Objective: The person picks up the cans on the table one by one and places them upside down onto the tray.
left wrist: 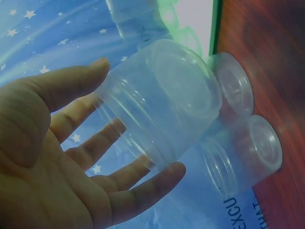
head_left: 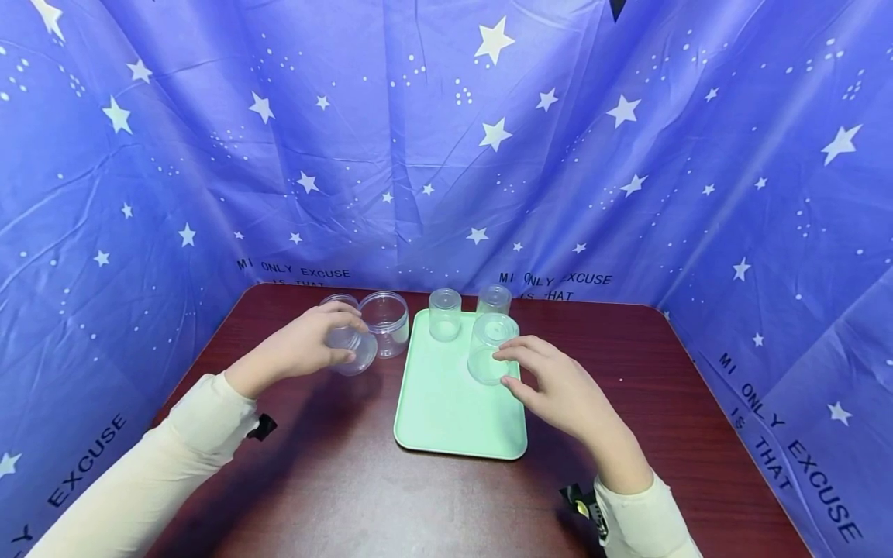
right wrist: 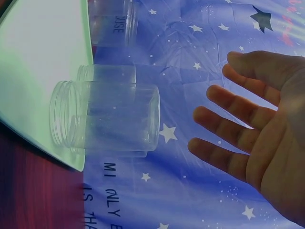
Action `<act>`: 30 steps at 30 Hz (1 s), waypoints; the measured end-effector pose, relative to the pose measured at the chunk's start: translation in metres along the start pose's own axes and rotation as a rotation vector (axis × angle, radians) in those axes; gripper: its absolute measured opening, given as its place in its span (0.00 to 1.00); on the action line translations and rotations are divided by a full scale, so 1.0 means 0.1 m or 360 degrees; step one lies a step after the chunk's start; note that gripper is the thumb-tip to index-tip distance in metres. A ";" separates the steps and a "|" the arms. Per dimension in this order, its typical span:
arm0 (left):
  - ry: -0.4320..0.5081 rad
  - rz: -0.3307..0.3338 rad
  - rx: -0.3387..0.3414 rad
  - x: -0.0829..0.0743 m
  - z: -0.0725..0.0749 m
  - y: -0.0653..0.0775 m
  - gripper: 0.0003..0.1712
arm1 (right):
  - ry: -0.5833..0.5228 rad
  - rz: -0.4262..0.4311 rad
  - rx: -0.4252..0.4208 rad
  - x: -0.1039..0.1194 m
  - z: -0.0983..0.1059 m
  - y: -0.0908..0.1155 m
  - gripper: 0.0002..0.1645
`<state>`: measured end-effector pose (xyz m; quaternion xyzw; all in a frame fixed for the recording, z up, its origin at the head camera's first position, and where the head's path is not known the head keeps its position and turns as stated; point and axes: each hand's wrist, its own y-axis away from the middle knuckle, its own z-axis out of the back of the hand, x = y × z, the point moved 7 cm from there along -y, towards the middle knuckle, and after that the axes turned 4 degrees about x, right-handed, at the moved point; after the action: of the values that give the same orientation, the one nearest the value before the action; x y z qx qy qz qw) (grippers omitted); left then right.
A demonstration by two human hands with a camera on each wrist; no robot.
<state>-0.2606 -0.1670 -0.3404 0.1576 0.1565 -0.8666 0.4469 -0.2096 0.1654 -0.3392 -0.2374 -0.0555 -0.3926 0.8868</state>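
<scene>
My left hand grips a clear plastic jar around its threaded rim, thumb on one side and fingers on the other. That jar is tilted, its base pointing away from the palm. Close beside it, two more clear jars stand on the table with rims up, one of them an upright jar. My right hand has its fingers spread and holds nothing. A gap shows in the right wrist view between its fingertips and an upside-down jar, which sits rim down on the green tray.
Two other upside-down jars are at the tray's far end, a left one and a right one. The dark red wooden table runs back to a blue star-print curtain, which also closes off both sides.
</scene>
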 end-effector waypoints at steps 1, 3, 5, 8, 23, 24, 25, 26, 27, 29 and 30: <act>0.0009 0.0001 -0.0011 -0.01 0.00 0.00 0.23 | 0.0000 0.0003 -0.0003 0.00 0.00 0.00 0.21; 0.0028 0.0010 -0.0033 -0.04 0.01 0.01 0.23 | 0.0001 0.0008 -0.0009 0.00 0.00 0.00 0.21; 0.0048 0.0023 -0.0055 -0.06 0.01 0.01 0.23 | 0.0002 0.0011 -0.0014 0.00 0.01 0.00 0.21; 0.0085 0.0041 -0.0086 -0.09 0.02 0.02 0.23 | -0.0001 0.0013 -0.0019 0.01 0.01 0.00 0.21; 0.0268 0.0072 -0.0306 -0.25 0.05 0.06 0.28 | -0.0001 0.0064 -0.0110 0.02 0.05 0.00 0.20; 0.0277 0.0068 -0.0325 -0.26 0.05 0.06 0.28 | 0.0001 0.0066 -0.0117 0.02 0.05 0.00 0.20; 0.0287 0.0065 -0.0343 -0.26 0.05 0.07 0.28 | 0.0002 0.0068 -0.0124 0.02 0.05 0.00 0.20; 0.0299 0.0061 -0.0362 -0.27 0.04 0.07 0.28 | 0.0000 0.0070 -0.0131 0.02 0.06 0.00 0.19; 0.0314 0.0063 -0.0379 -0.27 0.04 0.07 0.28 | 0.0002 0.0070 -0.0139 0.02 0.06 0.01 0.19; 0.0339 0.0071 -0.0408 -0.27 0.03 0.07 0.28 | 0.0002 0.0074 -0.0155 0.02 0.07 0.01 0.19; 0.0356 0.0075 -0.0422 -0.28 0.03 0.08 0.28 | 0.0003 0.0076 -0.0164 0.02 0.07 0.01 0.19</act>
<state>-0.2395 -0.1525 -0.3275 0.1963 0.3144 -0.8047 0.4637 -0.2066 0.1677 -0.3327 -0.2837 -0.0288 -0.3740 0.8825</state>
